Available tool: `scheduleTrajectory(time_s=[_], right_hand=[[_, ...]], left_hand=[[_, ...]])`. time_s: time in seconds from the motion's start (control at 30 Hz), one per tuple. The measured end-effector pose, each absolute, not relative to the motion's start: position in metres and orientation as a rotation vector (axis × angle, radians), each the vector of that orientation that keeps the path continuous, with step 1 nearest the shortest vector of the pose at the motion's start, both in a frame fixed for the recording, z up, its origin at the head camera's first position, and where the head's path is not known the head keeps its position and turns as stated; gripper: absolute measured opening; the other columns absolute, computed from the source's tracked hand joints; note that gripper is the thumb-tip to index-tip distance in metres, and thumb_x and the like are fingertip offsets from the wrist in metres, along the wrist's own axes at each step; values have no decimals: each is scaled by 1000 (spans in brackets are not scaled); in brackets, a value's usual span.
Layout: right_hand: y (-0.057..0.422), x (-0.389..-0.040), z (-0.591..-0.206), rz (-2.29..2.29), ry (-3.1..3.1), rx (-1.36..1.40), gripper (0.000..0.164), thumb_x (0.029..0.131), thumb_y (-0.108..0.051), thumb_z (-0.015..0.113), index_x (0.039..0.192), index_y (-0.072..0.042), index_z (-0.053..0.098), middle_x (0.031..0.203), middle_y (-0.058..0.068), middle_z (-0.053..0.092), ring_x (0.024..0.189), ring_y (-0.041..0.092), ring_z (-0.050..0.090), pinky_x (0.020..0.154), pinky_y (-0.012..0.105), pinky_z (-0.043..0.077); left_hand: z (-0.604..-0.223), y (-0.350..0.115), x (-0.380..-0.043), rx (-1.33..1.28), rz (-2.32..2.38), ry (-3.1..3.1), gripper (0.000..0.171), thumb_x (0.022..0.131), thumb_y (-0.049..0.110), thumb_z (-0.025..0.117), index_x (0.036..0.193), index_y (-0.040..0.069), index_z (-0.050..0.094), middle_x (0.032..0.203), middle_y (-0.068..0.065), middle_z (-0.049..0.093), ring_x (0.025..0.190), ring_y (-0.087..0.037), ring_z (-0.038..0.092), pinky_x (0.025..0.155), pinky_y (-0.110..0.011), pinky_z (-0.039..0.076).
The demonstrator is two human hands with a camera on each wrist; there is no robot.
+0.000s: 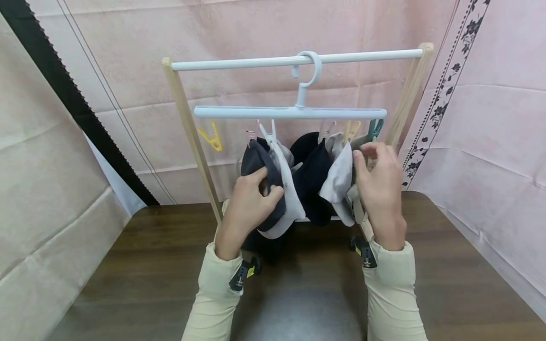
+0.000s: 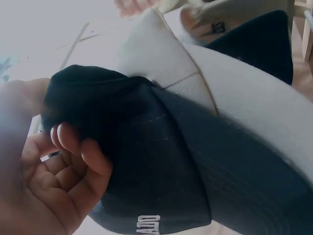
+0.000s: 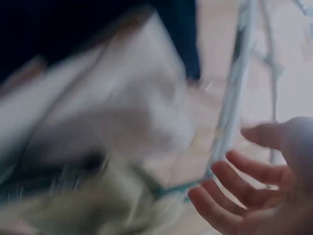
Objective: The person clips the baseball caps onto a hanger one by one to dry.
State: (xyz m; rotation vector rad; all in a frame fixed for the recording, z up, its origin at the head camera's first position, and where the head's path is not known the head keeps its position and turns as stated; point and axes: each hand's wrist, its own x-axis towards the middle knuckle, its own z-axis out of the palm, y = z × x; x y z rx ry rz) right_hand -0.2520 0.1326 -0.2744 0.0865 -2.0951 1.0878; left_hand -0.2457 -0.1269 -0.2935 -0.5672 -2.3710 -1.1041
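Several caps hang in a row from clips under a pale blue hanger (image 1: 290, 112). My left hand (image 1: 249, 201) holds the leftmost navy cap (image 2: 146, 142), fingers curled at its edge; white lettering shows on that cap. Against it hangs a white cap (image 1: 290, 194), then a black cap (image 1: 313, 184) and a light grey cap (image 1: 339, 177). At the right end my right hand (image 1: 379, 182) is raised beside a green clip (image 1: 375, 128) and a greenish cap (image 3: 117, 196). Its fingers are loosely bent with nothing between them in the right wrist view, where the caps are blurred.
The hanger hooks over the white rod (image 1: 247, 63) of a rack with wooden posts (image 1: 187, 123). An unused yellow clip (image 1: 211, 137) dangles at the left end. The rack stands on a brown wooden table (image 1: 162, 265), with pink cloth (image 1: 256, 28) behind.
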Motion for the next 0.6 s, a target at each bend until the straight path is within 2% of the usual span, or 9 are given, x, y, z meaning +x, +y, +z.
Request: scheduleTrajectory(time_s=[0.13, 0.27, 0.4, 0.6], right_hand=[[109, -242, -270, 1148, -2144, 324, 24, 105, -17, 69, 120, 2, 69, 115, 16, 69, 105, 31, 67, 91, 48, 57], [87, -238, -270, 1174, -2209, 512, 30, 104, -22, 70, 123, 0, 67, 115, 14, 70, 109, 28, 67, 92, 49, 57], [72, -239, -273, 1171, -2262, 589, 33, 103, -23, 71, 127, 0, 66, 117, 14, 72, 108, 27, 69, 90, 46, 59], [67, -243, -277, 1108, -2285, 607, 26, 104, -20, 70, 124, -3, 70, 110, 13, 73, 98, 27, 70, 85, 45, 59]], left_hand=[[-293, -116, -244, -645, -1057, -2357, 23, 97, 13, 64, 77, 12, 54, 61, 1, 45, 54, -16, 48, 53, -31, 40], [-291, -112, -241, -683, -1037, -2375, 25, 100, 14, 65, 77, 13, 55, 62, 1, 47, 55, -15, 50, 53, -29, 39], [-288, -113, -235, -720, -1024, -2415, 29, 101, 14, 66, 74, 12, 54, 61, 2, 45, 53, -14, 48, 52, -28, 37], [-279, -116, -220, -801, -996, -2479, 30, 100, 16, 67, 73, 13, 55, 60, 3, 44, 52, -14, 47, 51, -28, 37]])
